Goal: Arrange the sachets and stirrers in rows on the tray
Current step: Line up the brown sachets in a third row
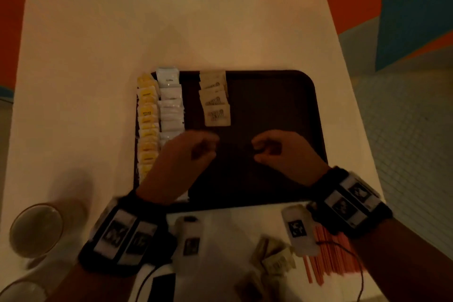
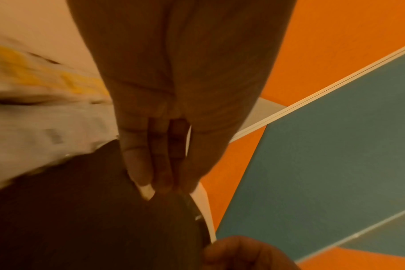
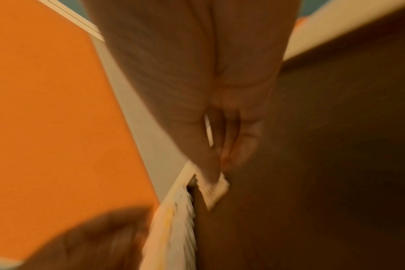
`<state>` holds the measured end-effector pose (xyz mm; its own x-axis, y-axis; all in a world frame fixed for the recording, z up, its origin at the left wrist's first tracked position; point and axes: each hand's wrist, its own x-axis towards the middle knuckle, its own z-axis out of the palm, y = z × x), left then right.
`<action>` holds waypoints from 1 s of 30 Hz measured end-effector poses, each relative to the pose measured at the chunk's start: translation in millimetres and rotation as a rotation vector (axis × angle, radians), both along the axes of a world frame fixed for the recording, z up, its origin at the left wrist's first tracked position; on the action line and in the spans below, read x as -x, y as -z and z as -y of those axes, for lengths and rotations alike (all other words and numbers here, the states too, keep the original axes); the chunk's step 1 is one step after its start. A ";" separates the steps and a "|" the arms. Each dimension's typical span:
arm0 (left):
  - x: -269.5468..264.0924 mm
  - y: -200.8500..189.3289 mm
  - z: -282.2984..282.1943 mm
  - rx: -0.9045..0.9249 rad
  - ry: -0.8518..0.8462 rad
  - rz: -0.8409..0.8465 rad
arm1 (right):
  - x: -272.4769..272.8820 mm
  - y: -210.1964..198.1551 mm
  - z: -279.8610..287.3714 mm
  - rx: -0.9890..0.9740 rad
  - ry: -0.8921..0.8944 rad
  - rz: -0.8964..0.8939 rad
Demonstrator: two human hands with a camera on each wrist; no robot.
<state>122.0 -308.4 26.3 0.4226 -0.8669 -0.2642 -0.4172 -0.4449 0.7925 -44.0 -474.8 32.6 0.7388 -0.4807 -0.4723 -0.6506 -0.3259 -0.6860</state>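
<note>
A dark tray [image 1: 274, 105] lies on the white table [image 1: 171, 32]. Along its left side run a row of yellow sachets [image 1: 147, 125], a row of white sachets [image 1: 170, 103] and a shorter row of brown sachets [image 1: 215, 100]. My left hand [image 1: 203, 152] and right hand [image 1: 259, 152] hover over the tray's near middle, facing each other, just below the last brown sachet. In the wrist views the left hand [image 2: 160, 173] and the right hand [image 3: 229, 146] have fingers curled into the palm, with nothing seen in them. A brown sachet [image 3: 216, 191] lies just past the right thumb.
Loose brown sachets [image 1: 272, 257] and a bundle of orange stirrers [image 1: 328, 257] lie on the table near me, under my right forearm. A glass [image 1: 36, 230] stands at the near left. The tray's right half [image 1: 282, 86] is bare.
</note>
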 end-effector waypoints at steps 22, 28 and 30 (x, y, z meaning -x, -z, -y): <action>192.5 64.4 -114.0 -0.184 0.317 0.194 | 144.3 50.1 -129.6 0.184 -0.374 -0.152; 160.3 56.1 -107.5 -0.158 -0.180 -0.308 | 129.4 45.8 -111.5 -0.023 0.032 0.046; 148.8 42.4 -102.1 -0.118 -0.353 -0.525 | 123.5 31.5 -102.3 -0.145 0.200 0.114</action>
<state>-26.7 -206.4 -16.0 0.4657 -0.6515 -0.5989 0.2003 -0.5816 0.7884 -167.5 -372.5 1.1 0.6883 -0.5558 -0.4662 -0.6083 -0.0920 -0.7884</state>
